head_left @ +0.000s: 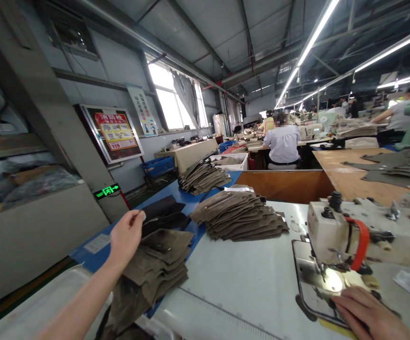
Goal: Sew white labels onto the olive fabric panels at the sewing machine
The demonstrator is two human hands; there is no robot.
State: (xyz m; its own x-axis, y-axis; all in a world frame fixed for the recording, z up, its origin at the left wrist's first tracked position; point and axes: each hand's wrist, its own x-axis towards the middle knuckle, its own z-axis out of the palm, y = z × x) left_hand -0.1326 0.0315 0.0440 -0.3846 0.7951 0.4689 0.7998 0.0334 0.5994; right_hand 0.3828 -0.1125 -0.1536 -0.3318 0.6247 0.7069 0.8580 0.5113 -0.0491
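My left hand [129, 231] is raised above a stack of brown-grey fabric pieces [160, 269], near some black fabric pieces [164, 210]. Its fingers are closed in a pinch; a small pale spot shows at the fingertips, but I cannot make out what it is. My right hand [368, 311] rests at the sewing machine [332, 231], fingertips together on the metal plate close to the lit needle area. Something small and dark lies at those fingertips, too unclear to name.
A second pile of brown-grey pieces [240, 212] lies on the white tabletop [222, 283], with another pile [205, 177] behind on the blue surface. A ruler scale runs along the front. Ahead, a person in a light shirt [283, 141] sits facing away.
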